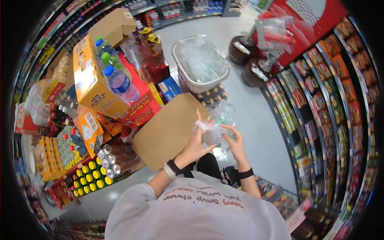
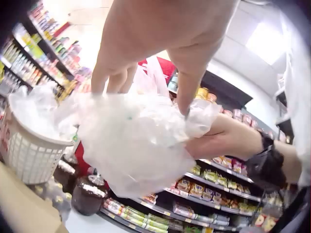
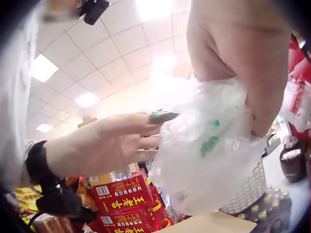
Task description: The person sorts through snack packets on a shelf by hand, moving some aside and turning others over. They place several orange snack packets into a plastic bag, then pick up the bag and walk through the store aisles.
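In the head view a thin clear plastic bag with green print hangs crumpled between both hands, in front of the body. The left hand touches its left side; its fingers are straight and the thumb stands well apart. From the other side the right hand pinches the bag with bent fingers and thumb. The right wrist view has the bag puffed out, its green marks facing the camera and the right fingertips hidden by the film. Bulging film fills the middle of the left wrist view, below the left hand.
A flat cardboard piece lies left of the hands. Beyond stands a white basket of clear bags, above bottle packs. Red boxes and a yellow carton pile up left; shelves line the right.
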Available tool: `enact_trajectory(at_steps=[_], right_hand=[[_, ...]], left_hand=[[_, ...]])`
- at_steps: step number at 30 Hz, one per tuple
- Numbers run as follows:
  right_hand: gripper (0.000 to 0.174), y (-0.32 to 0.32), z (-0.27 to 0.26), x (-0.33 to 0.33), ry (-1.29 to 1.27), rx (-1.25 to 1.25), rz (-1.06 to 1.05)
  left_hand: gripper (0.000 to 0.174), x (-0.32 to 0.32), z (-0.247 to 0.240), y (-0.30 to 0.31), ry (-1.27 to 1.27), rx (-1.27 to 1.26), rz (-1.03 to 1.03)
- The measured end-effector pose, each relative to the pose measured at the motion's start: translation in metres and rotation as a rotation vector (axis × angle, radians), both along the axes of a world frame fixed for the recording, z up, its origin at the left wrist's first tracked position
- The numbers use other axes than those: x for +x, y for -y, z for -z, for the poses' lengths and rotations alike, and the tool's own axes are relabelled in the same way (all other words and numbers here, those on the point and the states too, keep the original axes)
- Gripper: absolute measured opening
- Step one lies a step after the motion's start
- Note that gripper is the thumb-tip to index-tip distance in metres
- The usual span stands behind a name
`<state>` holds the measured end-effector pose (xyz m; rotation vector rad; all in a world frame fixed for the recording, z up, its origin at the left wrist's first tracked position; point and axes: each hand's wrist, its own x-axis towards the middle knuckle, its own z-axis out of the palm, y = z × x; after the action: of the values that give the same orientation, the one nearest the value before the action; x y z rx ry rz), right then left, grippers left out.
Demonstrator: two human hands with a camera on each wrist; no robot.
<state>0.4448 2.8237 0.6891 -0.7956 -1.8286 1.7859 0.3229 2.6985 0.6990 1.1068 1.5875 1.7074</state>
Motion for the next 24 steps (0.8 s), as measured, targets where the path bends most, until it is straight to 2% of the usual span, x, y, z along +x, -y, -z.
enact_trajectory(at_steps=[1,3,4,5,7,8,10,11,13,14,16,17,19,21,23,24], right_hand=[[0.029,-0.019,0.0,-0.01,-0.015,-0.002,-0.033],[0.028,-0.06,0.001,-0.029,0.001,0.145,0.01],[0.03,-0.081,0.001,-0.042,0.019,0.17,0.012],[0.03,-0.104,0.004,-0.054,0.012,0.178,-0.049],[0.042,-0.14,0.013,-0.088,-0.111,0.357,0.033],[0.042,-0.153,0.005,-0.103,-0.128,0.347,0.006],[0.056,-0.175,-0.017,-0.123,-0.155,0.499,0.018],[0.056,-0.187,-0.022,-0.137,-0.165,0.488,0.001],[0.068,-0.208,-0.026,-0.165,-0.248,0.675,0.024],[0.068,-0.217,-0.024,-0.184,-0.264,0.66,0.009],[0.074,-0.229,-0.01,-0.22,-0.232,0.842,-0.132],[0.074,-0.233,0.004,-0.241,-0.241,0.829,-0.142],[0.081,-0.236,0.048,-0.284,0.261,1.133,-0.469],[0.087,-0.23,0.092,-0.307,0.586,1.109,-0.819],[0.088,-0.233,0.17,-0.333,0.758,0.947,-1.213],[0.082,-0.223,0.18,-0.335,0.834,0.961,-1.25]], left_hand=[[0.067,-0.005,0.0,-0.003,-0.015,-0.002,-0.033],[0.052,-0.016,-0.001,-0.007,-0.222,-0.072,-0.098],[0.043,-0.025,-0.005,-0.01,-0.252,-0.024,-0.138],[0.043,-0.026,-0.012,-0.01,-0.253,-0.024,-0.2],[0.039,-0.034,-0.027,-0.006,-0.372,-0.176,-0.417],[0.039,-0.037,-0.028,-0.004,-0.383,-0.188,-0.446],[0.035,-0.032,-0.025,-0.003,-0.243,-0.245,-0.716],[0.035,-0.03,-0.025,-0.006,-0.25,-0.256,-0.735],[0.031,-0.022,-0.026,-0.005,-0.11,-0.152,-0.962],[0.03,-0.017,-0.03,-0.001,-0.098,-0.161,-0.988],[0.03,-0.006,-0.037,0.004,-0.1,-0.17,-1.059],[0.031,0.0,-0.038,0.007,-0.088,-0.168,-1.11],[0.032,0.011,-0.033,0.018,-0.125,-0.188,-1.151],[0.032,0.024,-0.033,0.023,-0.051,-0.185,-1.278],[0.031,0.036,-0.029,0.035,-0.089,-0.218,-1.315],[0.03,0.042,-0.028,0.041,-0.105,-0.273,-1.358]])
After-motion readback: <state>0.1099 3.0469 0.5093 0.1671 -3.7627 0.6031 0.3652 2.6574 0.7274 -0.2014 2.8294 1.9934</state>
